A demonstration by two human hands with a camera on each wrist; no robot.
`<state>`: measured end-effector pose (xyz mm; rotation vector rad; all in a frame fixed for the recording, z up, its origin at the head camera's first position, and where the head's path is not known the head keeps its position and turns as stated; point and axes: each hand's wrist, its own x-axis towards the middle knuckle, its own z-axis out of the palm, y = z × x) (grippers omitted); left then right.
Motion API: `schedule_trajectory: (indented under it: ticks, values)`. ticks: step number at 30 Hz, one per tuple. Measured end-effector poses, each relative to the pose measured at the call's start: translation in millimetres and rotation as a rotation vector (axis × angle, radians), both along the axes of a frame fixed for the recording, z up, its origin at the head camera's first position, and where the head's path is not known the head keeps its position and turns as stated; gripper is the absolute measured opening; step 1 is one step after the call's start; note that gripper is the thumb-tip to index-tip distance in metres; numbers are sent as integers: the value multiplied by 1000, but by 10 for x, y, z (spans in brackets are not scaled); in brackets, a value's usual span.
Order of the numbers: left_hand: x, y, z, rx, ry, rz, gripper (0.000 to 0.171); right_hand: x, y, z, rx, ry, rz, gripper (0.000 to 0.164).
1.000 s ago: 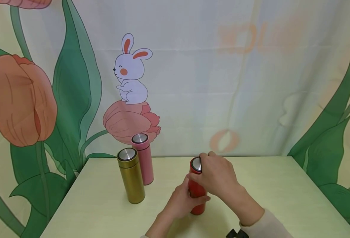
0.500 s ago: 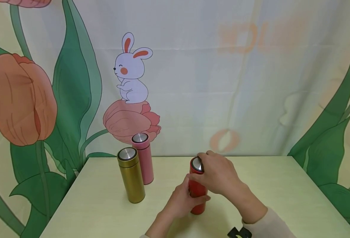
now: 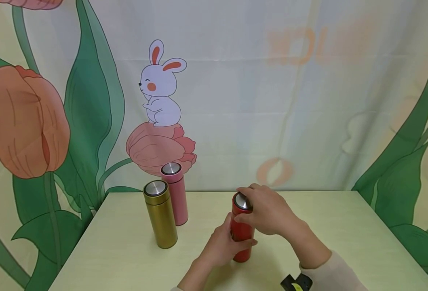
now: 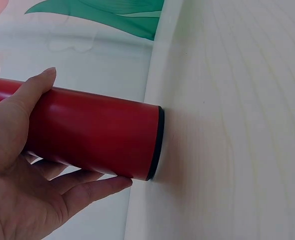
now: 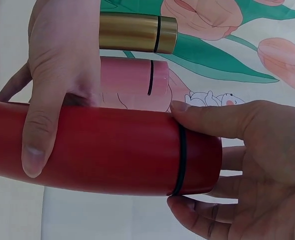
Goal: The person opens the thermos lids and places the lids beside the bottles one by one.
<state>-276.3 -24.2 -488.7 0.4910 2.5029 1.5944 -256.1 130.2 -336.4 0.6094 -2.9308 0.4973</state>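
A red thermos flask (image 3: 242, 230) stands upright on the pale table, its lid (image 3: 242, 201) topped with a silver disc. Around the flask's body my left hand (image 3: 219, 245) is wrapped, thumb on the near side in the left wrist view. My right hand (image 3: 268, 208) grips the lid from the right, thumb in front and fingers behind. In the right wrist view a dark ring (image 5: 181, 160) marks the seam between body and lid, with my right thumb and fingertips right at it.
To the left stand a gold thermos flask (image 3: 161, 218) and, just behind it, a pink thermos flask (image 3: 179, 198). A printed curtain (image 3: 228, 101) with a rabbit and tulips hangs behind the table's far edge (image 3: 319, 191).
My right hand has turned about the lid, its wrist and forearm swinging a little to the right. The left hand and the red thermos flask have stayed in place.
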Motion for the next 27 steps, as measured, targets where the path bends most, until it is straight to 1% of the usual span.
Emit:
schedule_trajectory:
  ticks: [7, 13, 18, 23, 27]
  values:
    - [-7, -3, -1, -2, 0, -3, 74, -28, 52, 4, -50, -40, 63, 63]
    - [-7, -2, 10, 9, -7, -8, 74, -54, 89, -3, -99, -79, 88, 62]
    - [-9, -4, 6, -2, 6, -4, 74, -77, 119, -3, -133, -116, 121, 62]
    - [-14, -6, -3, -4, 11, 0, 74, -84, 155, 3, -162, -133, 167, 63]
    - [-6, -7, 3, 1, 4, -5, 74, -90, 173, -8, -181, -143, 180, 64]
